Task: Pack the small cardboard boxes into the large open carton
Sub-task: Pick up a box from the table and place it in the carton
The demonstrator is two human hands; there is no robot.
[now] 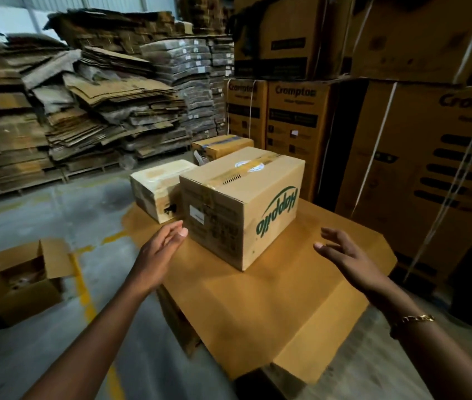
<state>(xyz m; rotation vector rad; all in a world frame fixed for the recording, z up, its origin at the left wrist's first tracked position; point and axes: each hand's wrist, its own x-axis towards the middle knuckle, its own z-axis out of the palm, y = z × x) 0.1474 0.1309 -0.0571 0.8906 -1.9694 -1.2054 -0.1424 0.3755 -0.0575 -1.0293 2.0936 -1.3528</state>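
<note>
Happilo box (pixel 243 209): matt brown corrugated cardboard, with a glossy tape strip (pixel 226 178) along the top. At the sheet's far left edge, the pale box (pixel 159 186) has a shiny plastic wrap. The cardboard sheet (pixel 272 298) under both is smooth and matt. The floor (pixel 55 215) is concrete with a slight sheen and worn yellow paint (pixel 84 290). The flattened cardboard stacks (pixel 99 105) are rough and frayed. The bracelet (pixel 416 318) is shiny gold-coloured metal.
</note>
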